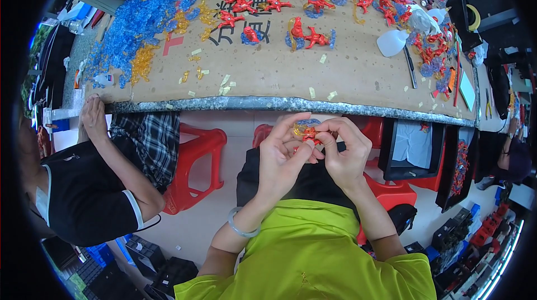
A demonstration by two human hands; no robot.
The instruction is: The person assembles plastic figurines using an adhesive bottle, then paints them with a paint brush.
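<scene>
Just in front of the table's near edge, my two hands meet over my lap. Between them is a small red plastic figure (309,137) with clear yellow and blue parts on its far side. My left hand (284,157) is closed round it from the left, thumb on the red body. From the right, my right hand (345,151) pinches the figure between thumb and forefinger. The fingers cover much of the figure, so its exact shape is hidden. On the table ahead lie similar red figures (317,38) with blue and yellow parts.
A blue heap of clear pieces (131,26) and a yellow heap (143,62) cover the table's left. A white bottle (392,42) and a black pen (411,68) lie right. Beside me are a red stool (196,160) and a black tray (413,149); another person's hand (95,118) rests at left.
</scene>
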